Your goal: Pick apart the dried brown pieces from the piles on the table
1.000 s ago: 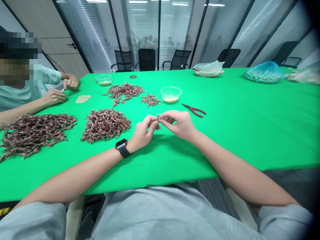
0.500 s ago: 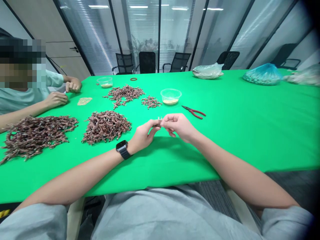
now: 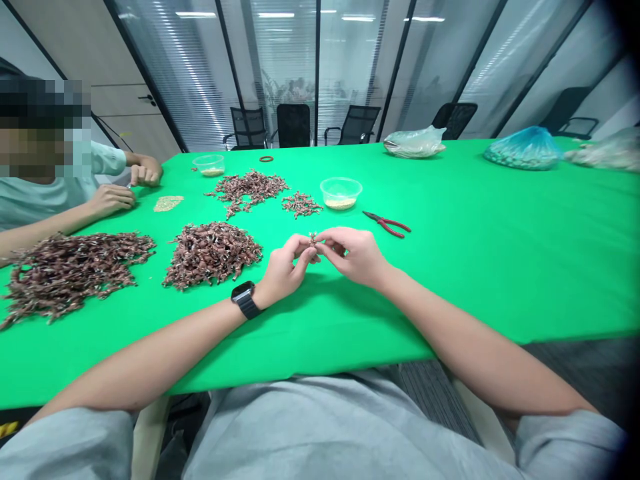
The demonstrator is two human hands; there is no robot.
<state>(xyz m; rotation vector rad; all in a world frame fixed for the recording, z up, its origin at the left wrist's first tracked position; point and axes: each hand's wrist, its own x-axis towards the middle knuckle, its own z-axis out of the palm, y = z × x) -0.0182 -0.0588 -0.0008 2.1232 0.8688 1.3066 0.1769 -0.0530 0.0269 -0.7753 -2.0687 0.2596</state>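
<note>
My left hand [image 3: 286,268] and my right hand [image 3: 356,255] meet over the green cloth. Between their fingertips is a small reddish-brown piece with thin light ends [image 3: 313,241], pinched from both sides. Its exact kind is too small to make out. Nearest to my left hand lies a heap of similar brown pieces [image 3: 213,255]. Beyond my hands are a smaller cluster of pieces [image 3: 301,204] and a clear plastic tub [image 3: 341,193] with pale yellowish bits at its bottom. Red-handled pliers [image 3: 387,224] rest on the cloth past my right hand.
More brown pieces form a wide heap [image 3: 75,270] at left and another pile [image 3: 253,190] farther back. A co-worker's hands [image 3: 117,197] are near a pale patch of bits [image 3: 169,203]. A second tub [image 3: 209,165], a brown ring [image 3: 267,159] and plastic bags [image 3: 523,148] stand farther off.
The fingers of both hands have shifted around the small piece, which now sits more upright and shows more between the fingertips. The surrounding things have stayed put.
</note>
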